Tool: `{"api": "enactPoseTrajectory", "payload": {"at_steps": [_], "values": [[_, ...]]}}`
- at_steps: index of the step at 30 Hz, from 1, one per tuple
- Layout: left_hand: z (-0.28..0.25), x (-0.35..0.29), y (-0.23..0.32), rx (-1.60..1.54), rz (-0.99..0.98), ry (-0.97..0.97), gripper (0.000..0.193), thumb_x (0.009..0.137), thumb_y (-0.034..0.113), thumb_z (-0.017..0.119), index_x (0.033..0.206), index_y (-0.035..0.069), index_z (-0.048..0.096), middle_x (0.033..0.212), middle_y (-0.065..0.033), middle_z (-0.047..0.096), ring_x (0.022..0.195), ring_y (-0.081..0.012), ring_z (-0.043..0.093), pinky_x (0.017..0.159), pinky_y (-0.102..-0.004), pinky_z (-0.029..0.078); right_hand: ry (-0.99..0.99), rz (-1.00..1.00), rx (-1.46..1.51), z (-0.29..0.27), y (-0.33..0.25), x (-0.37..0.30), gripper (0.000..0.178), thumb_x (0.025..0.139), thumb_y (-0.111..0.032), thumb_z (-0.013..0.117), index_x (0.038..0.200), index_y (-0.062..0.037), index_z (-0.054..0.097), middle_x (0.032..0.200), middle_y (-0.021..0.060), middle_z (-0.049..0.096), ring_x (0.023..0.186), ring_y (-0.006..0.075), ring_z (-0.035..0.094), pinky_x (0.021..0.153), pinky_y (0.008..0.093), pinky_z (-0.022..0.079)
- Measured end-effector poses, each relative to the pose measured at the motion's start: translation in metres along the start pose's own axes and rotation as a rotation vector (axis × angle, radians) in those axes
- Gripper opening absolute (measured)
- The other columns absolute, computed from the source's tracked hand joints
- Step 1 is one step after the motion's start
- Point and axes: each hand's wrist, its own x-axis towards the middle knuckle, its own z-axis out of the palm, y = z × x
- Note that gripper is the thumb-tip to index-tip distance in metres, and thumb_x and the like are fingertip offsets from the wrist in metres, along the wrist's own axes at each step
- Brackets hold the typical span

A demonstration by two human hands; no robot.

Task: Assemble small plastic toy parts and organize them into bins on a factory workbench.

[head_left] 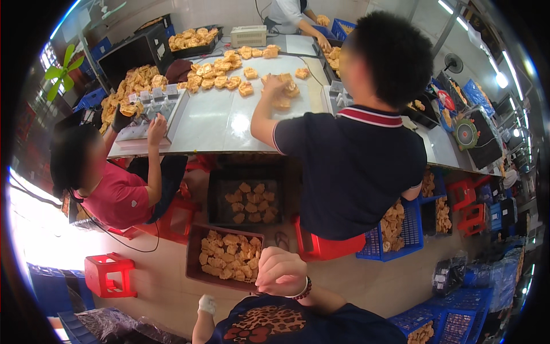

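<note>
My right hand (282, 272), with a dark beaded bracelet (305, 288) at its wrist, is raised before my chest. Its fingers are curled, and the palm is hidden. Below it, a dark reddish-brown bin (193, 274) on the floor holds a heap of tan, lumpy pieces (229, 252); the hand overlaps the bin's right corner in view, and I cannot tell whether they touch. Lower down is my left hand (207, 305), apparently in a white covering and near the bin's front edge. How its fingers lie is too small to make out.
A black bin (213, 212) with similar pieces lies beyond. Seated co-workers in a dark shirt (361, 172) and a pink shirt (123, 198) handle pieces at the long white table (235, 126). A red stool (110, 275) stands left; blue crates (408, 229) stand right.
</note>
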Motion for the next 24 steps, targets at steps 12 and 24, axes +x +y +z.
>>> {"api": "enactPoseTrajectory", "payload": {"at_steps": [12,24], "values": [[-0.006,0.007,0.003,-0.018,0.003,-0.043,0.013,0.076,0.009,0.055,0.069,0.013,0.045,0.055,-0.0002,0.041,0.039,-0.0157,0.038,0.035,-0.0291,0.034,0.117,-0.038,0.039,0.002,-0.001,-0.012,0.014,0.074,-0.005,0.079,0.084,-0.0032,0.069,0.074,0.0035,0.065,0.065,0.0155,0.054,0.059,0.0262,0.040],[0.056,0.062,-0.021,0.134,0.424,-0.119,0.020,0.075,-0.002,0.055,0.067,0.011,0.042,0.056,-0.0004,0.037,0.042,-0.0164,0.033,0.042,-0.0326,0.026,-1.071,1.620,-0.764,-0.082,0.125,-0.190,0.057,0.078,-0.057,0.068,0.104,-0.0067,0.069,0.082,0.0076,0.069,0.071,0.0192,0.064,0.063,0.0338,0.050]]}}
